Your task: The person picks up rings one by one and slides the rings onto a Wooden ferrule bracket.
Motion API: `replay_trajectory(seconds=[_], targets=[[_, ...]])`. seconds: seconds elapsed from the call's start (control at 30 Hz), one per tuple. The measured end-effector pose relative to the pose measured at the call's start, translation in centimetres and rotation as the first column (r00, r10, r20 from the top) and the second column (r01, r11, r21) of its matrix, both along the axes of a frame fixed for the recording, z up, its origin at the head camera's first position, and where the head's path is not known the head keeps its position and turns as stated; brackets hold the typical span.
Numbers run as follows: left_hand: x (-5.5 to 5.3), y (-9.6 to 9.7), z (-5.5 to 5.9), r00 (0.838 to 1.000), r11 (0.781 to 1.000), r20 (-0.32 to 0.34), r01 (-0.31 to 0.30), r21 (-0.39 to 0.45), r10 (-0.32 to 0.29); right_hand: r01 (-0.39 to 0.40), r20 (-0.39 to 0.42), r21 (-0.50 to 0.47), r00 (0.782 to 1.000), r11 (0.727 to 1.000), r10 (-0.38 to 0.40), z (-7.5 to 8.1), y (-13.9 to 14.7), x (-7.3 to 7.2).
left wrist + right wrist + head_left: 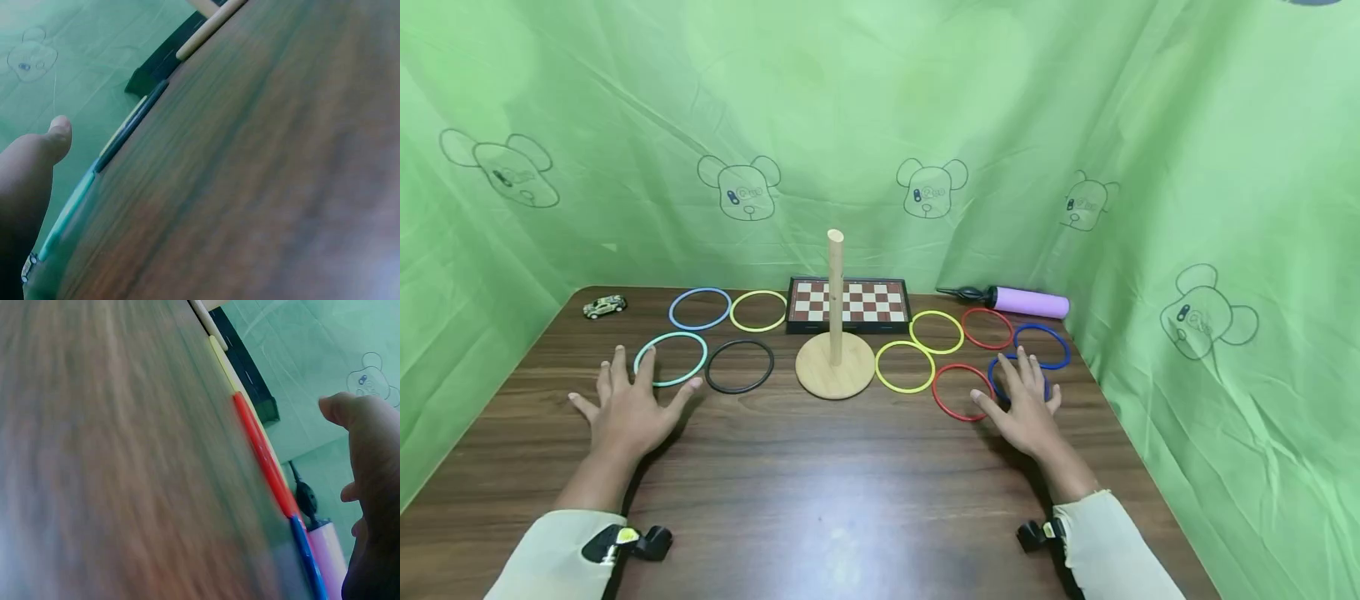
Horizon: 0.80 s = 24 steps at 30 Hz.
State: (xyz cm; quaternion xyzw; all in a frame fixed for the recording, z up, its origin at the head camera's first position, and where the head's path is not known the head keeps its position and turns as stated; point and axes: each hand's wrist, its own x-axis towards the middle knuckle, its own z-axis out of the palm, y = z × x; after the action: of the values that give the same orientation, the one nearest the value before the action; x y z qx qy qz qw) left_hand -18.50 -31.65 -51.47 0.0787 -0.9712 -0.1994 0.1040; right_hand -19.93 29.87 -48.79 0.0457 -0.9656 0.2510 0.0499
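My left hand (pixel 628 408) is spread over the table, fingers apart and holding nothing, its fingertips overlapping the near edge of a turquoise ring (pixel 706 358) in the head view. A black ring (pixel 740 391) lies just right of that thumb. My right hand (pixel 1026 412), likewise spread and holding nothing, partly covers a near blue ring (pixel 992 379). Its thumb tip points at a red ring (pixel 951 414). Between the hands, farther back, a wooden peg (pixel 836 292) stands upright on its round base (pixel 835 383). In the right wrist view, the thumb (pixel 340 409) is raised above the red ring (pixel 265 462).
Behind the peg lies a checkered board (pixel 880 302). Left rear are a toy car (pixel 605 307), a light-blue ring (pixel 700 290) and a yellow ring (pixel 758 330). More yellow, red and blue rings and a purple pump (pixel 1030 302) lie right. Green curtains (pixel 850 100) enclose the table (pixel 820 500).
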Motion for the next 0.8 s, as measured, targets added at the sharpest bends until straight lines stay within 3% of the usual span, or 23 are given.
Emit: replay_trajectory(seconds=[0.17, 0.37, 0.8], targets=[[-0.7, -0.8, -0.4, 1.0, 1.0, 0.008, 0.017, 0.011, -0.017, -0.046, -0.025, -0.07, 0.999, 0.996, 0.044, -0.7, -1.2, -0.8], [-1.2, -0.4, -0.3, 0.997, 0.997, -0.014, 0.071, 0.012, -0.071, -0.113, -0.069, -0.128, 0.992, 0.985, 0.105, -0.5, -3.0, -1.4], [-1.4, -0.9, -0.8, 0.997, 0.997, -0.03, 0.073, 0.01, -0.073, -0.201, -0.119, -0.165, 0.976, 0.966, 0.183, -0.8, -6.7, -2.3]])
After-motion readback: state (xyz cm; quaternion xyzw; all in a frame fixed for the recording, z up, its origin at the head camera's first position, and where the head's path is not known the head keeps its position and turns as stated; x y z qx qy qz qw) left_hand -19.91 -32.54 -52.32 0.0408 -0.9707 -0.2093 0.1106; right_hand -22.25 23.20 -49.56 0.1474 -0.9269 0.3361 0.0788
